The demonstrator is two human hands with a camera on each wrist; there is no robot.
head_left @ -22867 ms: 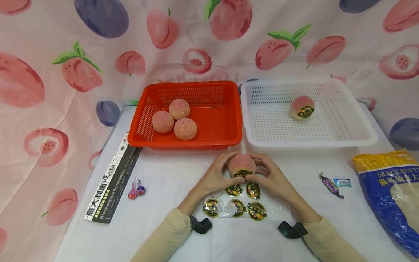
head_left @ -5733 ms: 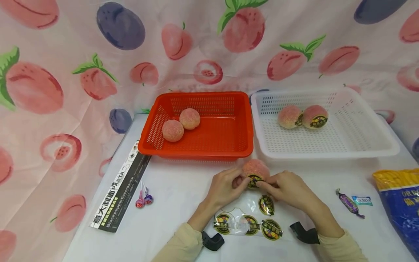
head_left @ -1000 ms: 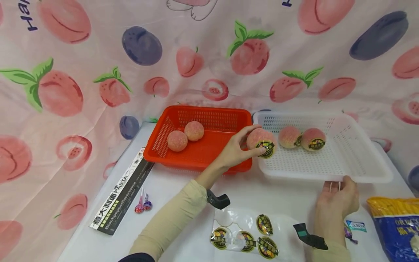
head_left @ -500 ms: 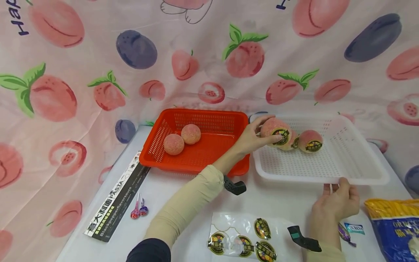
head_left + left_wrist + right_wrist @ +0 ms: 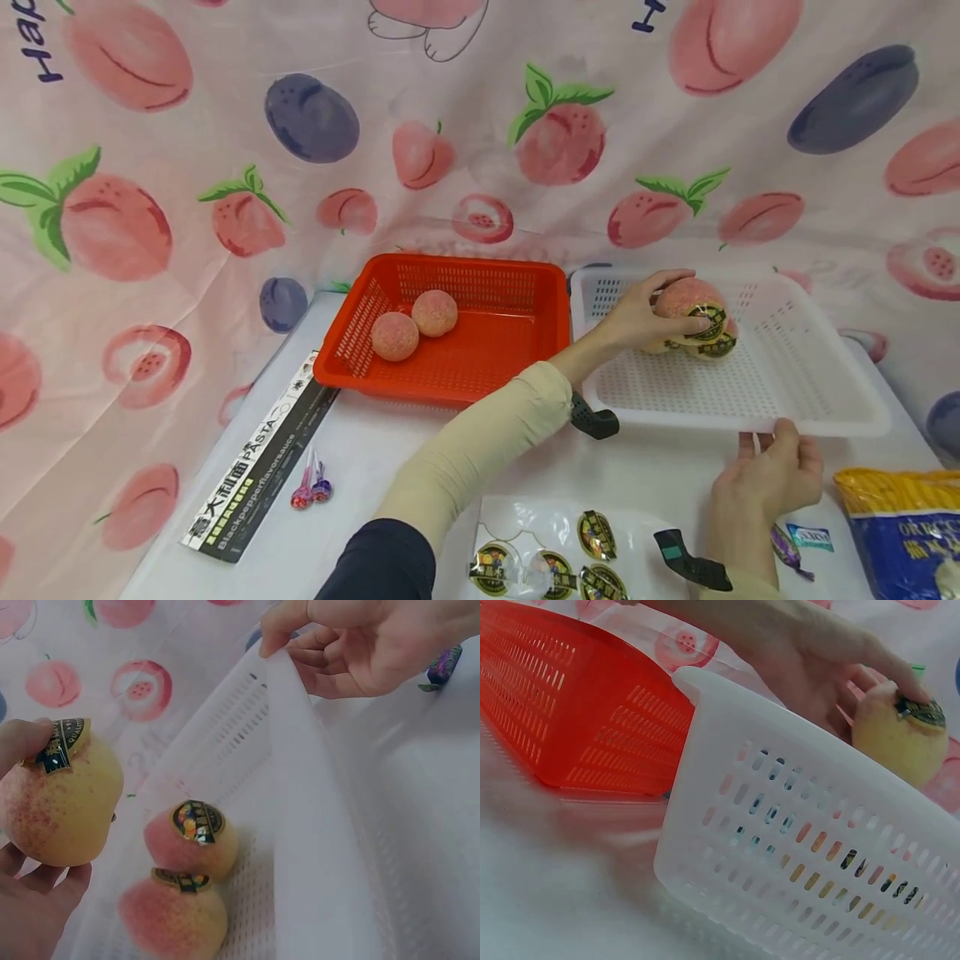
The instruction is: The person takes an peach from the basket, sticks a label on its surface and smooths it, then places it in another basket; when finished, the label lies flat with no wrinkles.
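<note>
My left hand [image 5: 637,318] grips a peach [image 5: 684,297] above the white basket, its thumb on a black and gold sticker [image 5: 66,742]. Below it in the basket lie two more stickered peaches, an upper one [image 5: 191,844] and a lower one [image 5: 172,919] in the left wrist view. The held peach partly hides them in the head view. My right hand [image 5: 772,475] holds the front rim of the white basket [image 5: 817,396], thumb on top and fingers beneath. Two peaches without visible stickers, one nearer [image 5: 394,337] and one farther [image 5: 435,312], sit in the red basket [image 5: 495,358].
A clear sticker sheet [image 5: 525,521] with several stickers lies at the front. To the left are a pasta box [image 5: 255,462] and two lollipops [image 5: 311,490]. On the right are a wrapped candy [image 5: 789,552], a small blue packet [image 5: 810,537] and a pasta bag [image 5: 900,525].
Earlier, both hands pressed a sticker on this peach near the sheet. My left hand has since carried it right, over the white basket. My right hand has moved to that basket's rim and stays there.
</note>
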